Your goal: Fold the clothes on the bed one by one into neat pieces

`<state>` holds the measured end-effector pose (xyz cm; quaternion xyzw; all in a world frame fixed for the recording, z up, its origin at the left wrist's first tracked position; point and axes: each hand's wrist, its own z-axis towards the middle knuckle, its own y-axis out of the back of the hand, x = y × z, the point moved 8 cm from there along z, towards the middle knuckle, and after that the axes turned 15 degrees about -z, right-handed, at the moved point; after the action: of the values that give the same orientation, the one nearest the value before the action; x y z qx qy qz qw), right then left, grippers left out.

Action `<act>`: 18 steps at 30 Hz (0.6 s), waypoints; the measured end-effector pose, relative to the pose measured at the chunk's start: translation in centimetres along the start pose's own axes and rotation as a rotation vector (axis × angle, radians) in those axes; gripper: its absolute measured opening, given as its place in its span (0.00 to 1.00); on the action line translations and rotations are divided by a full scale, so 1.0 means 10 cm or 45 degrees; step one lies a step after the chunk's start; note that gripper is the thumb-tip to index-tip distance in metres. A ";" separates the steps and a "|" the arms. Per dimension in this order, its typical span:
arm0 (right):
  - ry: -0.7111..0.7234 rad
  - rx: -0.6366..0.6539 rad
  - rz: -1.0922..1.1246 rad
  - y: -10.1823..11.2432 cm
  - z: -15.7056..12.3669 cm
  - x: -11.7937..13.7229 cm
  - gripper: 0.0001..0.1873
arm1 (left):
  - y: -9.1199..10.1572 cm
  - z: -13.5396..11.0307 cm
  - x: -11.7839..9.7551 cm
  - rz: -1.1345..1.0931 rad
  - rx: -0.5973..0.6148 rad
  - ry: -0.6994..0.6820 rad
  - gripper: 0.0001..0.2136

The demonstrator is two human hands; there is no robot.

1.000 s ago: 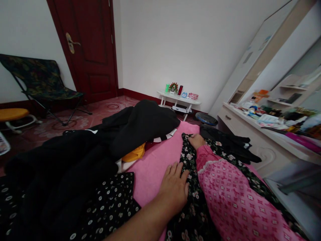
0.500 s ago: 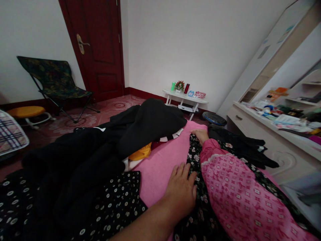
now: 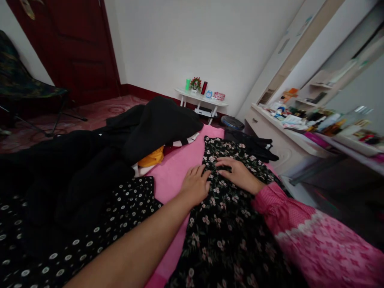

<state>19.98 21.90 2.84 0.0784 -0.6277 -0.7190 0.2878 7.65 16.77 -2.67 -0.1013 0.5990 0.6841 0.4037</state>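
A black floral garment [image 3: 222,232] lies spread lengthwise over a pink cover [image 3: 171,168]. My left hand [image 3: 196,186] rests at the garment's left edge, partly over the pink cover, fingers stretched out and holding nothing. Just above the middle of the floral cloth is my right hand [image 3: 240,174], its fingers apart and slightly bent; whether the fingertips touch the cloth I cannot tell. A pink patterned sleeve [image 3: 300,224] covers the right forearm, while the left forearm is bare.
Black clothes [image 3: 99,160] are heaped on the left, with a yellow cloth [image 3: 152,157] showing beneath. A black dotted garment [image 3: 132,204] lies in front. More dark clothing [image 3: 252,144] sits beyond the floral one. A cluttered dresser [image 3: 270,128] borders the right; a small white table [image 3: 201,96] stands behind.
My right hand has left the garment's far corner and come back toward me over its middle. My left hand stays near the left edge. The view has turned right, and more floral cloth shows.
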 end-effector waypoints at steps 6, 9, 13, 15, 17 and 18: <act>0.266 0.161 -0.017 0.03 -1.31 0.85 0.21 | -0.01 -0.03 -0.02 0.055 0.014 -0.018 0.20; 0.428 0.271 -0.100 0.04 -1.71 1.24 0.28 | -0.01 -0.03 -0.01 0.074 0.018 -0.024 0.20; 0.607 0.316 -0.140 0.02 -2.00 1.56 0.30 | -0.01 -0.04 -0.02 0.085 0.027 -0.038 0.20; 0.656 0.267 -0.149 0.02 -2.05 1.63 0.30 | -0.01 -0.04 -0.03 0.084 0.037 -0.038 0.20; 0.672 0.199 -0.155 0.04 -2.07 1.67 0.26 | -0.01 -0.04 -0.03 0.085 0.054 -0.034 0.20; 0.681 0.175 -0.150 0.06 -2.08 1.69 0.23 | 0.00 -0.04 -0.03 0.086 0.059 -0.036 0.20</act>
<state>16.13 -4.58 3.42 0.3211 -0.5712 -0.6441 0.3947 7.74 16.23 -2.62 -0.0620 0.6121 0.6845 0.3910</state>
